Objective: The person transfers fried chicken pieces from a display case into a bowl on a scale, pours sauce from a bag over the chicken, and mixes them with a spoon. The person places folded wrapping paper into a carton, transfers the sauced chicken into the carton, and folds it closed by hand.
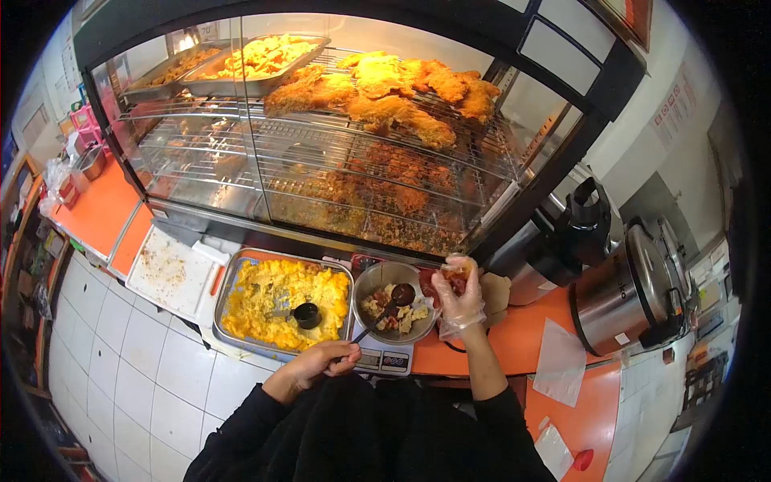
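Ladle point(390, 308) at the metal bowl point(369, 283), its cup over the chunky food point(413, 320); left hand point(321, 365) closed round the handle's end; gloved right hand point(461, 299) curled around a reddish item point(455, 278), unidentifiable, by the bowl's right rim; the step in hand appears to be portioning or saucing the bowl's contents; the next move seems to call for a steady left wrist, cup kept level; the ladle's long axis slants from the left hand forward and rightward, cup end away from the wearer.
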{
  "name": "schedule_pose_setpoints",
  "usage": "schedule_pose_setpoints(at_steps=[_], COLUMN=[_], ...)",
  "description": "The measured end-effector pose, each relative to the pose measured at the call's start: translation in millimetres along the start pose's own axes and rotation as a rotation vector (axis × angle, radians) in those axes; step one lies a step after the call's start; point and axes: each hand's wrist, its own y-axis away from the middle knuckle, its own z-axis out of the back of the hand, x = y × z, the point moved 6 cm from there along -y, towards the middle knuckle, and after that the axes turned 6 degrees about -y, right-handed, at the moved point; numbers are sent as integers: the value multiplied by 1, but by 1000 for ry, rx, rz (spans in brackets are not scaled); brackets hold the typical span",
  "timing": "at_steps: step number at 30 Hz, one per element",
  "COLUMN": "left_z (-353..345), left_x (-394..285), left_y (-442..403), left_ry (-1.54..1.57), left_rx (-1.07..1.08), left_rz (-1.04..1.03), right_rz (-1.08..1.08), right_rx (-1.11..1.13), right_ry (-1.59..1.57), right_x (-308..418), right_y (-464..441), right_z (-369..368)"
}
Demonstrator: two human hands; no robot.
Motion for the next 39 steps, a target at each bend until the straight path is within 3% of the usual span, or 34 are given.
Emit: schedule_pose_setpoints(at_steps=[2, 5, 7, 8, 9, 12, 15, 16, 19, 22, 25, 28, 32, 35, 37, 39], left_z=[7, 15, 29, 35, 36, 25, 14, 12, 12, 12, 11, 6, 7, 13, 14, 8], left_x=[2, -2, -2, -5, -18, -60, -83, -89, -102, -113, -121, -129, -123, -121, -117, -106], left_y=[-2, -2, -5, -5, -3, 7, 13, 14, 17, 19, 20, 22, 17, 14, 12, 9], left_ry=[-20, -58, -224, -310, -633, -1478, -1815, -1934, -2082, -2165, -2190, -2158, -2200, -2208, -2226, -2263], left_rx=[11, 40, -132, -215, -214, -214, -226, -234, -186, -224, -250, -241, -190, -211, -238, -265], left_rz=[18, 24, 38, 43, -51, -299, -393, -408, -462, -507, -523, -536, -508, -492, -432, -346], right_rz=[-5, 25, -31, -237, -440, -199, -105, -159, -67, -279, -274, -226, 84, 57, 2, -30], right_rx=[-111, -79, -108, -170, -233, -273, -354, -447, -538, -634, -796, -668, -627, -636, -721, -751], right_ry=[-180, -178, -335, -647, -963, -730, -479, -262, -40, -371, -400, -308, 207, 38, -248, 35], right_x=[-12, -8, -9, -22, -33, -10, 1, -6, -6, 15, 16, 40, 30, 25, 23, 35], right_y=[8, 22, 27, 34, 43, 48, 65, 75, 91, 98, 110, 107, 121, 126, 133, 138], right_z=[7, 8, 10, 12, 8, 17, 31, 41, 52, 46, 59, 64, 83, 101, 113, 131])
